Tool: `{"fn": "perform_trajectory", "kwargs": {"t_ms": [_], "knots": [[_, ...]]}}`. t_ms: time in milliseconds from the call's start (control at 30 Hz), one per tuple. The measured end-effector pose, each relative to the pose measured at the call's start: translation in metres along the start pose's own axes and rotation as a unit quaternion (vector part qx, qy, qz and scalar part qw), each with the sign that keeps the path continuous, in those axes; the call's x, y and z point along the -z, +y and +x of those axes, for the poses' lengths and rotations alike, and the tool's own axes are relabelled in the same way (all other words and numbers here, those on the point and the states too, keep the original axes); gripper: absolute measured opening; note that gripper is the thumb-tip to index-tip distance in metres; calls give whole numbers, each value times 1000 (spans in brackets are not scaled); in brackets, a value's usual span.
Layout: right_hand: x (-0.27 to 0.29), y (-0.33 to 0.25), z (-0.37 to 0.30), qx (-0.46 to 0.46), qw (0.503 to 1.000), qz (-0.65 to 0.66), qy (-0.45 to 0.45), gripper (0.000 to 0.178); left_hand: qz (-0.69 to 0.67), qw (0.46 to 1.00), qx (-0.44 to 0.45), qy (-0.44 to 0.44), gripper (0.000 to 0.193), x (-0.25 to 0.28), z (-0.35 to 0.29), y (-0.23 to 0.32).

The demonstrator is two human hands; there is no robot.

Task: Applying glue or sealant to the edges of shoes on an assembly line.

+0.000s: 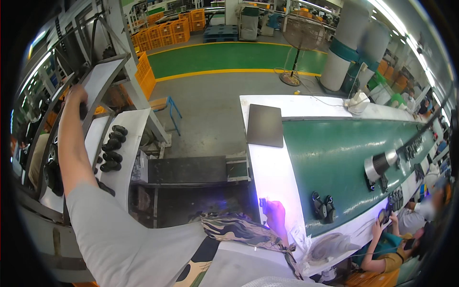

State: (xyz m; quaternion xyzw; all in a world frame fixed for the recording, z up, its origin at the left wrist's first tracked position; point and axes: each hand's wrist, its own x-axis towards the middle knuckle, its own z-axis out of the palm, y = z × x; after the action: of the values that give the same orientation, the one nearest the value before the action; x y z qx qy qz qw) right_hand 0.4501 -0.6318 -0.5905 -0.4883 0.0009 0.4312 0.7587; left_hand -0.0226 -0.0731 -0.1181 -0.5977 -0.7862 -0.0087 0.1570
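My left arm stretches up and to the far left, where my left hand (78,95) is closed at the edge of a white-topped rack shelf (103,79). A dark shape shows just beneath its fingers; what it is stays unclear. Down by the near end of the white bench, my right hand (276,215) is closed round a small dark device (263,204). Violet light glows about it and on the bench. Black shoes (112,147) stand in a row on a lower white shelf (131,129), to the right of my left forearm.
A green conveyor belt (344,158) carries a pair of dark sandals (323,206) and a lamp-like metal cylinder (381,164). A flat dark board (265,125) lies on the white bench (272,165). A co-worker (382,253) handles footwear at lower right. A fan (299,38) stands beyond.
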Motion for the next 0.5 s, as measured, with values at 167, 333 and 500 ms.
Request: {"fn": "perform_trajectory", "kwargs": {"t_ms": [167, 333, 500], "knots": [[14, 1, -16, 4, 999, -48, -7, 16, 34, 999, 17, 27, 49, -20, -10, -59], [58, 2, -26, 9, 999, -28, 43, 19, 63, 998, -14, -7, 30, -40, 6, -66], [112, 1, -65, 34, 991, -17, 125, 15, 12, 990, -53, 129, 44, 12, -40, 19]]}}
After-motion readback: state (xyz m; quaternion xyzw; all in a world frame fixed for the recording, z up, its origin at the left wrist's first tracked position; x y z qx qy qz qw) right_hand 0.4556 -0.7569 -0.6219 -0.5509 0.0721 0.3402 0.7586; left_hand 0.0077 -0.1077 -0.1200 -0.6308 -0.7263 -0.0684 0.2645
